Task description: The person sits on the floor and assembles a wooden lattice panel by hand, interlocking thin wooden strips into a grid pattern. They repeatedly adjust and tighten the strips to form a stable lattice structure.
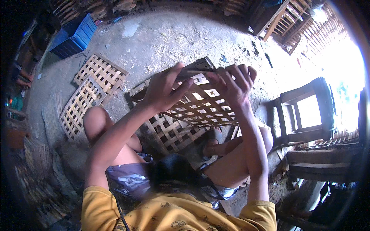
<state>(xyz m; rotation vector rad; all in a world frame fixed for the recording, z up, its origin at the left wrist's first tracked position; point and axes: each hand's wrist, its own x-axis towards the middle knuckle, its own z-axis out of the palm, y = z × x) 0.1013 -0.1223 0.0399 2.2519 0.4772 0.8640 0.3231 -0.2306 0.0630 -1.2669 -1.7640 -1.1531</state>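
Note:
Between my raised knees a woven lattice panel of flat bamboo-like strips [204, 104] is held up at a tilt. My left hand [163, 89] grips its upper edge near the left corner, the thumb on the near side and the other fingers partly hidden. My right hand [234, 85] is closed at the right end of that same edge, fingers curled. A dark narrow strip [194, 71] runs along the edge between the hands; whether it is separate from the panel I cannot tell. Underneath, another lattice panel [161, 133] lies on the ground by my feet.
Two more lattice panels [83, 104] lie overlapping on the floor at left. A blue plastic crate [75, 38] stands at the far left. On the right is a dark wooden frame like a stool [306, 134], and a slatted wooden structure [279, 21] is at the far right.

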